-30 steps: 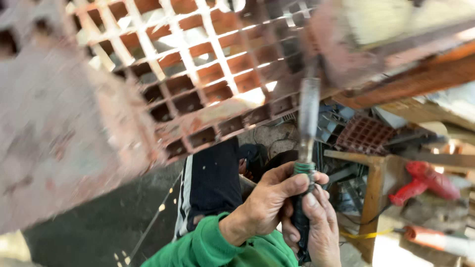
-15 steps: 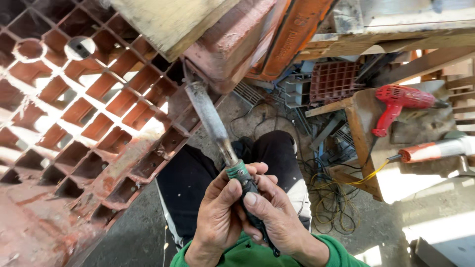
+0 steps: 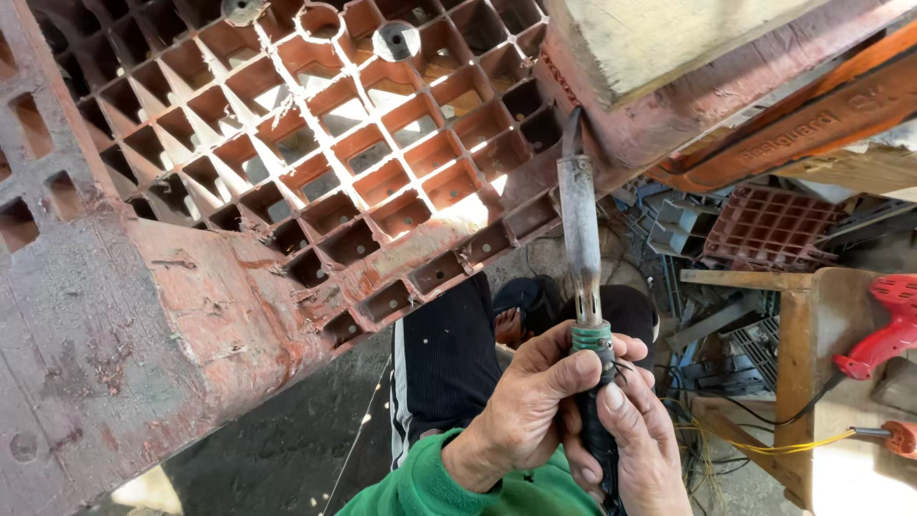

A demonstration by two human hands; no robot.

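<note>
A large worn red plastic crate (image 3: 191,287) with a grid of square cells fills the upper left of the head view. Both hands grip one tool, a soldering iron (image 3: 580,239) with a long grey metal barrel, a green collar and a black handle. My left hand (image 3: 530,406) wraps the handle just below the collar. My right hand (image 3: 635,440) closes on the handle from the right and lower down. The iron's tip touches the crate's lower right edge, by its broken rim. Green sleeves cover both wrists.
Dark trousers and a foot show below the crate on a grey floor. A wooden bench (image 3: 798,354) at right carries a red power tool (image 3: 884,325). A smaller red grid crate (image 3: 769,225), grey parts and loose cables lie behind it. A wooden board (image 3: 669,38) lies overhead.
The view has swung, so the crate's grid now spreads wider at upper left. The iron has turned from leaning left to nearly upright, its tip against the crate's edge. Both hands kept their grip.
</note>
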